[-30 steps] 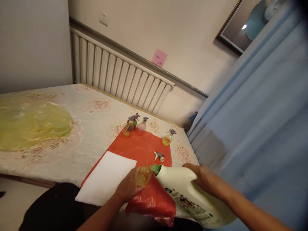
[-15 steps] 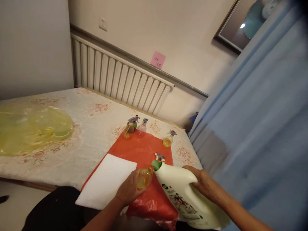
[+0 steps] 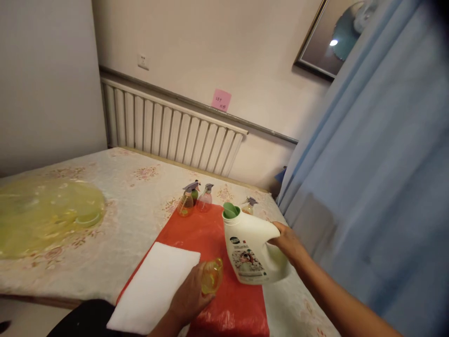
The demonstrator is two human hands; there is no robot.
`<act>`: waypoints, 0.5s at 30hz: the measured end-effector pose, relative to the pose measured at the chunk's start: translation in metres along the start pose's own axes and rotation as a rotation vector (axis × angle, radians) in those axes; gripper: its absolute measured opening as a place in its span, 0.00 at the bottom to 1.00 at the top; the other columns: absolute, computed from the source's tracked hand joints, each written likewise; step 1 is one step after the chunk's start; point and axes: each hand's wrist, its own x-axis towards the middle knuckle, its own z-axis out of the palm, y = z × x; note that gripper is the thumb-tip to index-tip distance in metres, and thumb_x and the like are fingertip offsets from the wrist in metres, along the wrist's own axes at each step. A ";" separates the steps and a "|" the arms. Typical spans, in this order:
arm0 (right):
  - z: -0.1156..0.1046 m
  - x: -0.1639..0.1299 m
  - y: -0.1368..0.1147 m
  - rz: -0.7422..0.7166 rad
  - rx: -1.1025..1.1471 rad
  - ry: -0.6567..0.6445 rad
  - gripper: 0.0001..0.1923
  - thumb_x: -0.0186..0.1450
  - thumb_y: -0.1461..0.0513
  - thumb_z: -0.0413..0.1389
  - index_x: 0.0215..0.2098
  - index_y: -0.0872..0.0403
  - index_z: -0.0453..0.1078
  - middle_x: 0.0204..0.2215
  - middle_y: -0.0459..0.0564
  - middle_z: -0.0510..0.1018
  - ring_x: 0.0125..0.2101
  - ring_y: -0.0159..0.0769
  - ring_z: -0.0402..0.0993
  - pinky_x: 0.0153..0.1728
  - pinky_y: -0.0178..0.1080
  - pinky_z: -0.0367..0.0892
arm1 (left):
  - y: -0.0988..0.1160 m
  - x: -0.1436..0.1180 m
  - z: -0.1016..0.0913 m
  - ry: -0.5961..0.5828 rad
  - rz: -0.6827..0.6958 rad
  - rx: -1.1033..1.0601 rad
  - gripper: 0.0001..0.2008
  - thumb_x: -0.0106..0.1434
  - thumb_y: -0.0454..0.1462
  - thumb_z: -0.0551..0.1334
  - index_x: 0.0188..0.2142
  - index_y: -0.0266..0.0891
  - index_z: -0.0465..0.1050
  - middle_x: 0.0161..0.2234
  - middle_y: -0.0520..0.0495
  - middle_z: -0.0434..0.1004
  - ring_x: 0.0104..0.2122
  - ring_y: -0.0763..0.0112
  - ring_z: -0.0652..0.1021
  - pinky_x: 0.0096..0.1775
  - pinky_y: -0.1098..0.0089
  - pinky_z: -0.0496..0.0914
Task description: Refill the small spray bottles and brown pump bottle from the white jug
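Note:
My left hand (image 3: 189, 297) is closed around a small clear yellow bottle (image 3: 212, 276) that has no spray head on it and is tilted. By its handle, my right hand (image 3: 288, 241) grips a large white detergent jug (image 3: 250, 248) with a green spout (image 3: 230, 210) and a picture label. The jug leans slightly to the left over the red plastic sheet (image 3: 199, 231), its mouth apart from the small bottle. A white pad (image 3: 154, 285) lies on the sheet beside my left hand.
Several spray bottles stand beyond: an amber one (image 3: 185, 205), a pink one (image 3: 204, 200) and another (image 3: 249, 206) partly behind the jug. A yellow plastic bag (image 3: 45, 210) lies left on the flowered cover (image 3: 129, 206). A blue curtain (image 3: 368, 154) hangs right; a radiator (image 3: 171, 126) lines the wall.
The jug has swung from a steep tilt to nearly upright, its mouth moving up and away from the small bottle. The view has shifted slightly upward.

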 end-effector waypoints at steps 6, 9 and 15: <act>0.059 0.040 0.002 0.020 0.445 0.136 0.11 0.44 0.62 0.58 0.28 0.53 0.74 0.25 0.43 0.77 0.29 0.37 0.69 0.30 0.34 0.60 | -0.004 -0.002 0.001 -0.025 -0.041 -0.015 0.40 0.50 0.39 0.66 0.62 0.40 0.58 0.60 0.40 0.68 0.61 0.54 0.67 0.64 0.56 0.61; 0.095 0.061 0.008 0.018 0.575 0.144 0.14 0.46 0.60 0.57 0.32 0.54 0.74 0.27 0.44 0.79 0.30 0.38 0.71 0.33 0.35 0.63 | -0.007 -0.003 0.002 -0.021 -0.017 -0.017 0.39 0.51 0.41 0.66 0.62 0.42 0.58 0.60 0.40 0.68 0.61 0.53 0.68 0.63 0.56 0.62; 0.166 0.082 0.005 0.066 0.780 0.134 0.20 0.46 0.59 0.59 0.38 0.55 0.74 0.30 0.46 0.81 0.29 0.38 0.73 0.32 0.36 0.65 | -0.005 0.002 -0.005 -0.044 0.078 0.056 0.33 0.53 0.43 0.66 0.59 0.46 0.64 0.55 0.42 0.74 0.54 0.54 0.75 0.58 0.58 0.69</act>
